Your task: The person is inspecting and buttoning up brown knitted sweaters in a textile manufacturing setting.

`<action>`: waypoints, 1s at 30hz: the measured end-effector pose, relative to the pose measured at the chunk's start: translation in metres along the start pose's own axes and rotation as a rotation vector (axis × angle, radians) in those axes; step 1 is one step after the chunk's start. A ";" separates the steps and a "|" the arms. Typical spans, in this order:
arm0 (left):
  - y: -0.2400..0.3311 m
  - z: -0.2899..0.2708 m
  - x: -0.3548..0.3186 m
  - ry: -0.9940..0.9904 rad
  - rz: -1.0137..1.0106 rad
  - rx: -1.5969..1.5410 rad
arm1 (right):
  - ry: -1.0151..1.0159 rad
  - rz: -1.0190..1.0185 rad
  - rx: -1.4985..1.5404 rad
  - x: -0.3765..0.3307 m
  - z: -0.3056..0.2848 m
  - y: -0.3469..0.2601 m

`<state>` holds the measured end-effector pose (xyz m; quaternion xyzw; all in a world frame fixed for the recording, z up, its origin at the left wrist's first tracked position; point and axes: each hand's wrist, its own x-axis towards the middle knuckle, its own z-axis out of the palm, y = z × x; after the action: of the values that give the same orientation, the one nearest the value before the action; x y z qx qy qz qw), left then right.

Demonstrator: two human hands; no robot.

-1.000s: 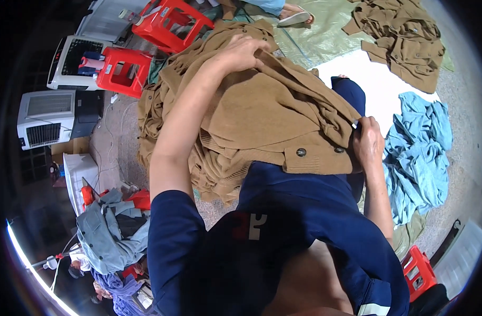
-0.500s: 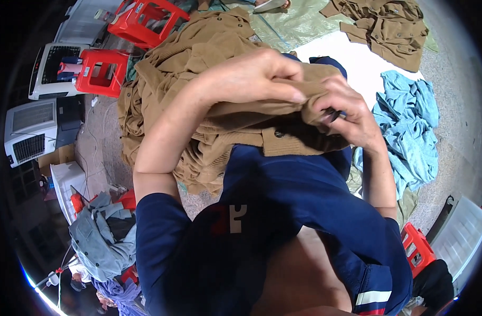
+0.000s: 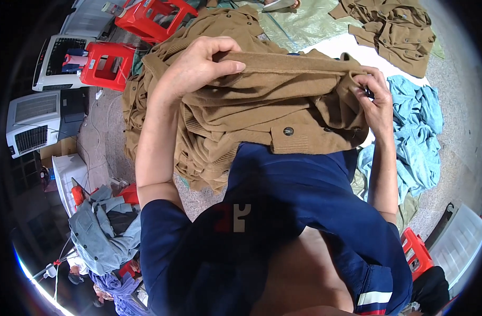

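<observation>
Brown sweater (image 3: 283,95) held across a person's blue-clad lap (image 3: 293,166).
The left hand (image 3: 201,62) has its grip pinched on one end of a fold; the right hand (image 3: 378,102) grasps the other, beside an unclear small dark object (image 3: 369,94).

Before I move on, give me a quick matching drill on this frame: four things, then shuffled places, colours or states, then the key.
Things:
1. Left hand
2. Right hand
3. Cloth heap right of the right hand
4. Upper-left stools

Matches:
A. gripping the held brown knit garment at its bunched right end
B. red
C. pinching the same garment's edge, further left
D. pale blue

Pairs: 1-C, 2-A, 3-D, 4-B
</observation>
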<state>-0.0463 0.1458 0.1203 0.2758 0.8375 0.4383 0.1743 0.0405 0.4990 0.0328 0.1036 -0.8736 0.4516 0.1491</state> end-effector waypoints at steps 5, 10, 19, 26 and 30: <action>0.010 0.000 -0.003 0.079 -0.196 -0.078 | 0.276 -0.282 -0.436 0.009 0.004 -0.021; 0.043 0.030 -0.003 -0.050 0.168 0.185 | -0.227 -0.546 0.054 0.018 0.033 -0.088; 0.003 -0.017 -0.006 -0.197 0.025 0.178 | -0.341 -0.053 0.585 0.010 -0.006 -0.033; -0.008 0.037 0.052 -0.051 0.453 0.151 | -0.562 -0.117 0.494 0.011 -0.011 -0.045; -0.009 0.075 0.093 -0.227 0.507 0.289 | -0.568 -0.160 0.480 0.006 -0.015 -0.044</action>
<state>-0.0819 0.2466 0.0661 0.5449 0.7709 0.3106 0.1109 0.0516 0.4859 0.0764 0.3246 -0.7387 0.5834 -0.0924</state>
